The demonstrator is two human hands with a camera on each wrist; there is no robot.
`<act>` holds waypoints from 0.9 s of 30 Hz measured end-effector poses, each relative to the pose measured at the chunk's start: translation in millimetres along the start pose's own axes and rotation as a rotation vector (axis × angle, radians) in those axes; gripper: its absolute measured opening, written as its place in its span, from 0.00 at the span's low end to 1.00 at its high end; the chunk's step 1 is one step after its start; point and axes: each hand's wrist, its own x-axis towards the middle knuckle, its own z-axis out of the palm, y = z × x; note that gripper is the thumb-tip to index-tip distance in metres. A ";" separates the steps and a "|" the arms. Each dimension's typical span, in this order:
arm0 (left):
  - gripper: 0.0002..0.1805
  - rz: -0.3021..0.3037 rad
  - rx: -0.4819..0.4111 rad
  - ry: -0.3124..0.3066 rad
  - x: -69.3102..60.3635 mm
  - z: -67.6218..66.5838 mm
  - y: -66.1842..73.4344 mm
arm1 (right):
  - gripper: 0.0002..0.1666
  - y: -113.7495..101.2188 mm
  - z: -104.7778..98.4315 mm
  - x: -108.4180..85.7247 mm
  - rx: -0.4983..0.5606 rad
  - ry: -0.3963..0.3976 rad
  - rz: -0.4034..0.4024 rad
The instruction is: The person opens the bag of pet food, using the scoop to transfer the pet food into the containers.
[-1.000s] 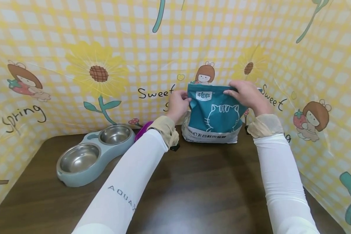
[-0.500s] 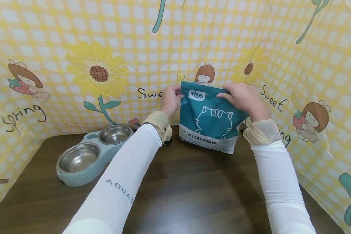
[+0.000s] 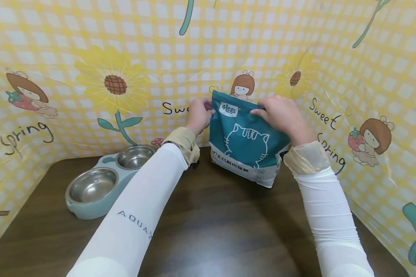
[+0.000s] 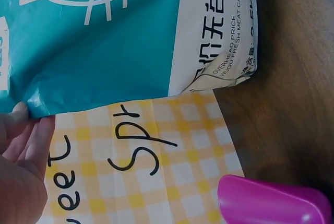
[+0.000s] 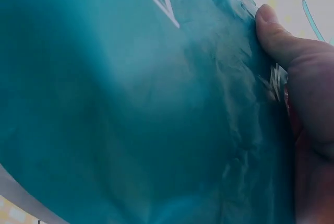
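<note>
A teal and white bag of cat food [image 3: 247,132], printed with a cat outline, stands on the dark wooden table near the back wall, turned slightly so its right side is closer. At its upper left edge the left hand [image 3: 199,116] pinches the bag between thumb and fingers; the left wrist view shows that hand [image 4: 23,156] at the bag's corner. The right hand [image 3: 280,117] grips the top edge on the right, thumb in front and fingers behind. In the right wrist view the thumb [image 5: 282,38] presses on the crinkled teal film.
On the left of the table [image 3: 208,231] is a pale blue double pet bowl [image 3: 123,173] with two steel basins. A shiny magenta object [image 4: 274,200], only partly seen, lies left of the bag. Yellow checked cloth [image 3: 180,57] covers the walls behind and beside.
Both hands have drawn the bag leftward and nearer, its right side swinging forward. The magenta object, partly visible before, is now hidden behind the left arm in the head view.
</note>
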 end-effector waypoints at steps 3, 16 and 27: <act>0.16 -0.013 -0.007 -0.033 0.5 1.8 0.0 | 0.21 2.7 0.8 -2.3 -0.009 0.016 0.010; 0.17 0.065 -0.013 -0.013 4.5 -8.3 -11.5 | 0.21 -13.4 -7.4 -2.8 0.012 -0.027 0.014; 0.18 -0.113 -0.053 -0.093 0.4 -2.3 -18.3 | 0.22 -27.1 -1.0 2.9 0.005 0.028 0.040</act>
